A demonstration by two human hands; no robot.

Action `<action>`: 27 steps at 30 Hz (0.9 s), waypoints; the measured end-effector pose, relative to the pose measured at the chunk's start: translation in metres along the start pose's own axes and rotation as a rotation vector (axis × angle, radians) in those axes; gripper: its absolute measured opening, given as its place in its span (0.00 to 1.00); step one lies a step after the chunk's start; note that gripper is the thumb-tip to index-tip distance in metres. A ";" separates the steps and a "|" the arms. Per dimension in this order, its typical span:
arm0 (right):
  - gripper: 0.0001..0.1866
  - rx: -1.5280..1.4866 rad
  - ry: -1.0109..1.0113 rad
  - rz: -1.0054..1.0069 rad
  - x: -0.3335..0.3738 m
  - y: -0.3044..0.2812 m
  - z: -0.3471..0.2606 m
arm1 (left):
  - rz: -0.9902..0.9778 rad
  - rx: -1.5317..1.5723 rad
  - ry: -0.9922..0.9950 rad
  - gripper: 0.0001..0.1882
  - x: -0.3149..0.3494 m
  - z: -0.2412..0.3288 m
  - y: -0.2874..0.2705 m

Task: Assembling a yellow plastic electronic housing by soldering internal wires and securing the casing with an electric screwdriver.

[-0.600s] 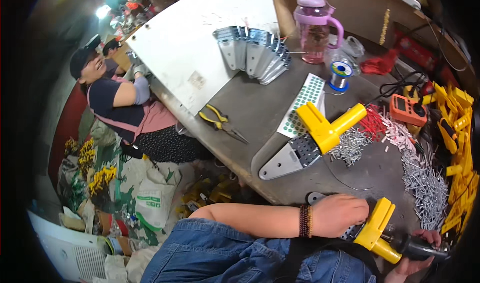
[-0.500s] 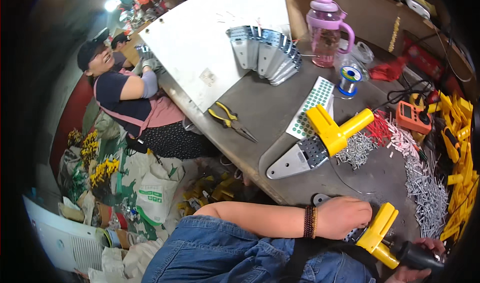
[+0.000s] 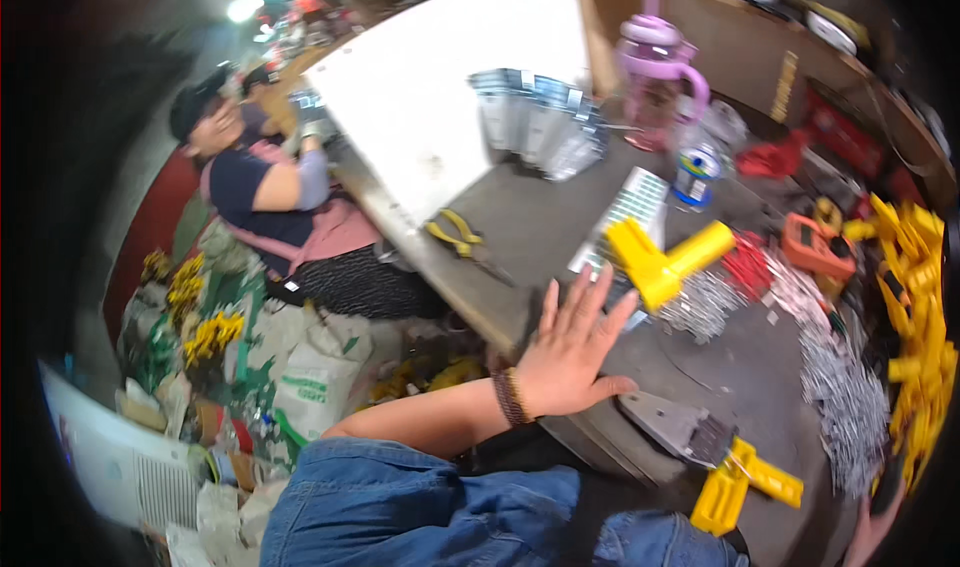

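My left hand point(image 3: 572, 362) is open, fingers spread, over the near end of an assembly whose metal plate it hides. That assembly's yellow plastic holder point(image 3: 660, 262) sticks out past the fingertips. Close to the thumb, a second assembly lies by the table's near edge: a tapered grey metal plate point(image 3: 668, 422) joined to a yellow holder with a tube point(image 3: 735, 489). At the lower right rim, my right hand point(image 3: 872, 527) is partly cut off, closed on a black cylindrical tool point(image 3: 888, 485) that shows only in part.
Loose screws point(image 3: 845, 407) and yellow holders point(image 3: 920, 347) heap at the right. Pliers point(image 3: 460, 237), a sticker sheet point(image 3: 635, 205), a solder spool point(image 3: 697, 175), stacked metal plates point(image 3: 540, 122) and a pink jug point(image 3: 655, 77) stand farther back. A co-worker point(image 3: 265, 182) sits at far left.
My left hand has let go of the near assembly and moved left and up, fingers spreading over the other one. The near assembly has turned. My right hand has drawn the black tool away rightward.
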State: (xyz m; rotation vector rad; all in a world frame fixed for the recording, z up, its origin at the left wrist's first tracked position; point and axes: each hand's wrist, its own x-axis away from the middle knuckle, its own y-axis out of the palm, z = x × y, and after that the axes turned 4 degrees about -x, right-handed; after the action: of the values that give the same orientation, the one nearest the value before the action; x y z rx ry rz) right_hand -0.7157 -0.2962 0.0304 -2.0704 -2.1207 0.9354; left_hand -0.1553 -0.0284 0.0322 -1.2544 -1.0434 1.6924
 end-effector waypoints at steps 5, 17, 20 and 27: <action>0.28 0.529 -0.175 0.030 0.023 0.043 -0.041 | 0.045 0.796 0.158 0.25 -0.097 0.053 -0.006; 0.07 0.478 -0.420 0.224 0.047 0.062 -0.042 | 0.036 2.185 -0.034 0.19 -0.253 0.118 -0.067; 0.06 0.390 -0.394 0.215 0.047 0.061 -0.041 | 0.592 1.650 0.334 0.12 -0.159 0.095 -0.151; 0.06 0.316 -0.440 0.167 0.050 0.035 0.015 | 0.955 0.949 -0.206 0.18 0.053 -0.021 -0.301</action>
State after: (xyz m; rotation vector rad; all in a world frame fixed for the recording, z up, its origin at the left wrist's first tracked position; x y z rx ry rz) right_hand -0.6963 -0.2588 -0.0158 -2.0413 -1.8113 1.7596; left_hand -0.1141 0.1339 0.2883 -0.9346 0.4337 2.5748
